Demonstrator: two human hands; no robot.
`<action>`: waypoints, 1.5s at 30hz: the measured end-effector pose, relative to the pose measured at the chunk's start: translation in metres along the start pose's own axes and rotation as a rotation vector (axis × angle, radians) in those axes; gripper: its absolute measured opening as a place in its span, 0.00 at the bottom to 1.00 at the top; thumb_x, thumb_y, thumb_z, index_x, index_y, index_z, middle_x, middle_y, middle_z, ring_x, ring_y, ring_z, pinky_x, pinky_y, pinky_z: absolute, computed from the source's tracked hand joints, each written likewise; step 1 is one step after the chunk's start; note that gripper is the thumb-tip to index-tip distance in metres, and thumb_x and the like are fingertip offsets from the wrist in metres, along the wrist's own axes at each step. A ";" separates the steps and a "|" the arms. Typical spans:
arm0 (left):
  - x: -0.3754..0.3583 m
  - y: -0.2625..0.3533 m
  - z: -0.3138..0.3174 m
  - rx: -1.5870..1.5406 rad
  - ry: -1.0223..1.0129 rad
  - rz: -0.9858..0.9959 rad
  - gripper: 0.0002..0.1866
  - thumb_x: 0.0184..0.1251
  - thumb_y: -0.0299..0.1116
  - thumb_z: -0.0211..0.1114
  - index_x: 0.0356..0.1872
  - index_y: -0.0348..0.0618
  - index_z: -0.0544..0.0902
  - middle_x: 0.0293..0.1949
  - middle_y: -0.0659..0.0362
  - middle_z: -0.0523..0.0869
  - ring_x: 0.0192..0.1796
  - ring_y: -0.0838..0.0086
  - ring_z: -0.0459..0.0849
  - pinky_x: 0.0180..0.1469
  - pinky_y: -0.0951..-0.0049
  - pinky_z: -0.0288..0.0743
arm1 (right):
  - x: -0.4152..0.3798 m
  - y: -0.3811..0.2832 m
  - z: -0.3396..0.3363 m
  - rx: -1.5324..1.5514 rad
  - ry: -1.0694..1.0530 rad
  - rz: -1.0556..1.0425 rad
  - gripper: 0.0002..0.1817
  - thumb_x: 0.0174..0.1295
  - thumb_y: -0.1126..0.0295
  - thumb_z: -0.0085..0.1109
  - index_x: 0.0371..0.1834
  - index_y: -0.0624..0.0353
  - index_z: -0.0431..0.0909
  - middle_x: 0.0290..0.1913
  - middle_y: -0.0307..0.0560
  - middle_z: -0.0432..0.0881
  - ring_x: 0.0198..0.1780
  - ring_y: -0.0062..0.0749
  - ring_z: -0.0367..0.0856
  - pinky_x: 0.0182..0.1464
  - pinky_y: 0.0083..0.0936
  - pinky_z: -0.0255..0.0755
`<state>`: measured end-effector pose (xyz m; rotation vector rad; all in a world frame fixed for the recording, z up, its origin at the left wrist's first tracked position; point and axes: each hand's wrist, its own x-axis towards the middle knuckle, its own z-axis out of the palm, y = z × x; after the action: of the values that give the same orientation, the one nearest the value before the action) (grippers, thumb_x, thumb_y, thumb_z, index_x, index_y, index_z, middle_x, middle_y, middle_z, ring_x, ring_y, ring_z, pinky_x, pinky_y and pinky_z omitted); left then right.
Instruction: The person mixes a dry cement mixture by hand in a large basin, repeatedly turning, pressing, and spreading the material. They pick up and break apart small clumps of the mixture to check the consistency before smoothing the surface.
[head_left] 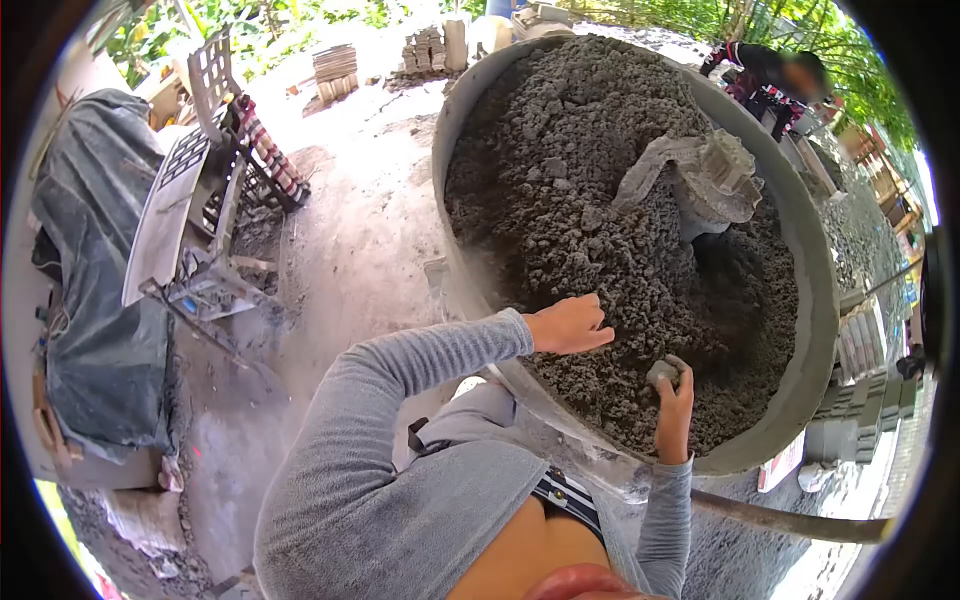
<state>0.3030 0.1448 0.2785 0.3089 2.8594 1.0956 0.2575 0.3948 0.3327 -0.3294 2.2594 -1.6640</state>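
A large round concrete tub (815,330) holds a heap of crumbly, dark grey damp mix (560,170). Over the near side of the heap is my left hand (568,325), back upward, its fingers loosely bent and slightly apart with nothing visible in them. My right hand (677,408) is closed around a rounded grey lump (661,373), just above the mix at the near right. A crumpled, dirty woven sack (705,175) lies on top of the heap, with a dark hollow in front of it.
A metal stand with a grid-like frame (185,190) stands left, beside a dark tarp (105,290). Stacked blocks (335,70) sit at the back. A long pole (790,517) juts out at lower right. Another person (765,75) bends over beyond the tub.
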 end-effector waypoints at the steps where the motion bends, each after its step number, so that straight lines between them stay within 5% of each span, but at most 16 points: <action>1: -0.008 0.006 -0.004 0.054 -0.137 -0.044 0.27 0.69 0.52 0.48 0.34 0.33 0.80 0.50 0.44 0.81 0.43 0.51 0.82 0.47 0.56 0.74 | -0.004 0.011 -0.001 -0.322 -0.176 -0.113 0.17 0.62 0.72 0.53 0.55 0.62 0.73 0.45 0.45 0.78 0.41 0.25 0.77 0.45 0.22 0.73; 3: -0.021 0.009 0.006 0.024 -0.414 -0.080 0.29 0.70 0.53 0.47 0.31 0.31 0.80 0.44 0.40 0.82 0.42 0.51 0.82 0.47 0.54 0.74 | -0.016 0.021 -0.005 -0.481 -0.767 -0.135 0.20 0.61 0.71 0.54 0.57 0.62 0.71 0.44 0.48 0.79 0.45 0.28 0.76 0.49 0.25 0.71; 5: -0.028 0.017 -0.013 -0.003 -0.503 -0.114 0.31 0.71 0.54 0.45 0.31 0.30 0.81 0.41 0.38 0.82 0.42 0.51 0.83 0.48 0.53 0.74 | -0.016 -0.009 0.000 -0.349 -0.728 0.092 0.20 0.61 0.72 0.54 0.58 0.62 0.72 0.44 0.47 0.79 0.47 0.27 0.75 0.52 0.24 0.70; 7: -0.018 0.017 -0.032 -0.225 -0.337 -0.293 0.36 0.72 0.58 0.40 0.43 0.29 0.83 0.46 0.36 0.82 0.51 0.48 0.81 0.55 0.52 0.72 | -0.016 -0.026 0.009 -0.117 -0.113 -0.108 0.20 0.59 0.73 0.56 0.57 0.61 0.73 0.43 0.46 0.80 0.47 0.26 0.75 0.52 0.24 0.69; 9: -0.018 -0.002 -0.019 -0.104 -0.255 -0.188 0.37 0.71 0.58 0.40 0.40 0.30 0.84 0.43 0.39 0.84 0.47 0.50 0.83 0.54 0.53 0.73 | -0.017 -0.027 0.013 -0.268 -0.144 -0.174 0.20 0.59 0.76 0.56 0.57 0.62 0.73 0.45 0.45 0.80 0.46 0.25 0.75 0.52 0.24 0.69; 11: -0.028 -0.006 -0.005 -0.099 -0.350 -0.082 0.32 0.71 0.54 0.43 0.28 0.30 0.79 0.34 0.42 0.82 0.38 0.51 0.82 0.48 0.53 0.73 | -0.021 -0.025 0.022 -0.428 -0.810 0.047 0.20 0.59 0.77 0.53 0.57 0.64 0.72 0.46 0.45 0.78 0.46 0.27 0.75 0.53 0.23 0.68; 13: -0.030 -0.004 -0.021 -0.123 -0.347 -0.066 0.31 0.71 0.52 0.45 0.23 0.30 0.76 0.30 0.44 0.80 0.34 0.52 0.80 0.45 0.54 0.72 | -0.016 -0.027 0.027 -0.490 -0.768 -0.045 0.20 0.61 0.78 0.51 0.58 0.63 0.71 0.48 0.45 0.77 0.46 0.28 0.75 0.54 0.25 0.68; 16: -0.029 0.009 -0.056 -0.418 0.115 0.046 0.24 0.71 0.46 0.49 0.26 0.32 0.73 0.34 0.48 0.76 0.40 0.55 0.74 0.47 0.58 0.68 | -0.015 -0.029 0.044 -0.025 -0.035 -0.032 0.21 0.63 0.78 0.50 0.61 0.62 0.68 0.50 0.44 0.77 0.48 0.28 0.77 0.54 0.26 0.71; 19: -0.058 0.031 -0.080 -0.521 0.460 0.421 0.18 0.67 0.41 0.54 0.25 0.34 0.73 0.34 0.50 0.72 0.40 0.58 0.72 0.47 0.60 0.67 | -0.023 -0.046 0.097 0.813 -0.064 0.160 0.21 0.66 0.76 0.49 0.63 0.63 0.65 0.52 0.46 0.77 0.52 0.28 0.76 0.56 0.25 0.70; 24: -0.128 -0.002 -0.106 -0.081 0.239 0.507 0.16 0.65 0.40 0.56 0.32 0.35 0.80 0.57 0.47 0.75 0.57 0.55 0.74 0.60 0.59 0.67 | -0.036 -0.071 0.232 0.988 -0.141 0.158 0.15 0.73 0.63 0.41 0.54 0.59 0.70 0.46 0.40 0.78 0.47 0.28 0.79 0.52 0.26 0.74; 27: -0.179 -0.049 -0.159 -0.308 0.471 0.540 0.12 0.64 0.38 0.56 0.32 0.39 0.81 0.55 0.48 0.76 0.58 0.55 0.74 0.61 0.59 0.66 | -0.002 -0.049 0.272 1.117 -0.293 0.255 0.14 0.71 0.65 0.42 0.52 0.62 0.71 0.48 0.48 0.75 0.47 0.32 0.76 0.47 0.25 0.75; 30: -0.224 -0.151 -0.194 -0.679 0.581 0.172 0.10 0.66 0.31 0.51 0.35 0.41 0.82 0.54 0.52 0.78 0.60 0.63 0.74 0.64 0.62 0.66 | 0.005 -0.112 0.284 1.762 -0.355 0.631 0.12 0.66 0.75 0.47 0.50 0.67 0.70 0.49 0.57 0.71 0.43 0.36 0.71 0.41 0.26 0.75; 33: -0.307 -0.355 -0.158 -0.394 0.726 -0.226 0.15 0.72 0.32 0.46 0.44 0.41 0.83 0.53 0.50 0.80 0.52 0.61 0.79 0.60 0.64 0.70 | -0.008 -0.156 0.215 1.618 -0.201 -0.150 0.15 0.63 0.81 0.44 0.53 0.69 0.62 0.44 0.50 0.68 0.42 0.32 0.69 0.43 0.28 0.71; 35: -0.432 -0.503 -0.087 -0.297 0.512 -0.939 0.24 0.73 0.47 0.47 0.58 0.42 0.78 0.59 0.47 0.79 0.61 0.52 0.77 0.63 0.55 0.67 | -0.036 -0.190 0.168 1.295 -0.125 -0.667 0.12 0.62 0.84 0.42 0.49 0.72 0.67 0.44 0.50 0.72 0.43 0.34 0.74 0.43 0.30 0.73; 39: -0.723 -0.467 0.009 -0.401 0.165 -2.086 0.32 0.72 0.58 0.40 0.63 0.43 0.73 0.65 0.49 0.70 0.67 0.57 0.67 0.67 0.58 0.60 | -0.076 -0.287 0.143 0.491 0.730 -1.080 0.12 0.62 0.79 0.44 0.47 0.71 0.69 0.44 0.51 0.75 0.43 0.37 0.75 0.43 0.31 0.74; 45: -0.856 -0.386 0.108 -0.798 0.655 -2.314 0.33 0.70 0.62 0.43 0.60 0.47 0.75 0.54 0.54 0.76 0.54 0.60 0.72 0.57 0.56 0.66 | 0.021 -0.429 0.165 -0.403 1.081 -1.165 0.13 0.62 0.71 0.48 0.46 0.68 0.73 0.42 0.54 0.78 0.43 0.41 0.78 0.43 0.33 0.76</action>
<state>1.0907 -0.2438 -0.0698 -2.5607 0.7775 1.1164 0.3002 0.1142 0.6946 -1.3016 3.6290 -2.1586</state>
